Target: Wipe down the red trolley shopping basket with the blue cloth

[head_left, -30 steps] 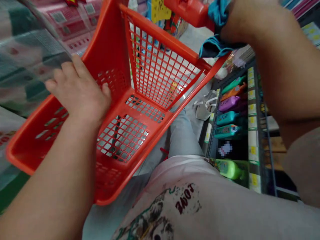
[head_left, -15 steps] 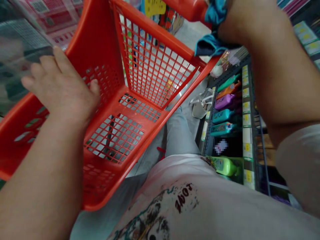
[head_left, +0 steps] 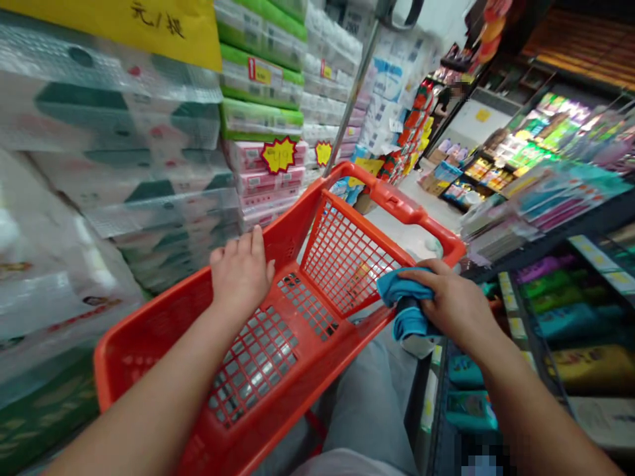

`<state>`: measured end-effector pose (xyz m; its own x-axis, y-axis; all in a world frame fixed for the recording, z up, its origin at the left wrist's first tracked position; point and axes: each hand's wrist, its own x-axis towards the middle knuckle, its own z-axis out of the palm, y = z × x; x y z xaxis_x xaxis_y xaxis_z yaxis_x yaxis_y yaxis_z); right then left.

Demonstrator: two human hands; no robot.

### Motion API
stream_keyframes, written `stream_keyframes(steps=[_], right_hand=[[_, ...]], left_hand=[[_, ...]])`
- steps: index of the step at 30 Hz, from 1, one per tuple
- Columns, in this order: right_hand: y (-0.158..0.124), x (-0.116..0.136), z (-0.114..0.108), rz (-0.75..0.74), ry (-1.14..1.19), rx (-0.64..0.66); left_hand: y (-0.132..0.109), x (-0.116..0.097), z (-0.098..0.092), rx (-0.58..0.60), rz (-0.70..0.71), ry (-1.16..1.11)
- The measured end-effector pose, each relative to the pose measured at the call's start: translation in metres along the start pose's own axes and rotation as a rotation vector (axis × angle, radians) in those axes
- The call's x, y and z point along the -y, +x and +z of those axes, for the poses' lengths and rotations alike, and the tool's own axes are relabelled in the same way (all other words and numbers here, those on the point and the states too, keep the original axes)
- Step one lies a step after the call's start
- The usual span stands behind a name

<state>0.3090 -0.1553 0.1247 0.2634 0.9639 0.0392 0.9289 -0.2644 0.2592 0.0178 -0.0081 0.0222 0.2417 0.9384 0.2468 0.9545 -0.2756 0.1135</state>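
A blue cloth is being gripped by the right hand, the fingers of which are being bent around it. The cloth is being held at the near top edge of a red shopping cart, close to one end of the handle; how firmly this edge is being pressed cannot be told. The far top edge of the cart is being touched by the left hand, with its back being turned upward and its thumb being held apart from the fingers. Whether the edge is being gripped there cannot be told, because the undersides of these fingers are being hidden. The cart is being seen from above, with its mesh panel being placed just below the handle. On the far side, the cart is being bordered by tall stacks of wrapped packs, near which a yellow sign is being displayed. To the right, coloured bottles are being held by a shelf. Below the cloth, a trouser leg is being shown beside the cart.
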Motion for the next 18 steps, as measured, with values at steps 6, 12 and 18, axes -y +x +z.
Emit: stream_keyframes(steps=[6,12,18], right_hand=[[0.025,-0.009,-0.004,0.140,-0.156,-0.136],[0.051,0.013,-0.010,-0.055,-0.215,-0.069],[0.102,0.055,-0.016,-0.272,-0.228,-0.140]], left_hand=[[-0.005,0.000,-0.002,-0.011,0.005,0.037],[-0.005,0.000,-0.001,-0.027,-0.023,0.022],[-0.006,0.002,0.002,-0.041,-0.049,0.022]])
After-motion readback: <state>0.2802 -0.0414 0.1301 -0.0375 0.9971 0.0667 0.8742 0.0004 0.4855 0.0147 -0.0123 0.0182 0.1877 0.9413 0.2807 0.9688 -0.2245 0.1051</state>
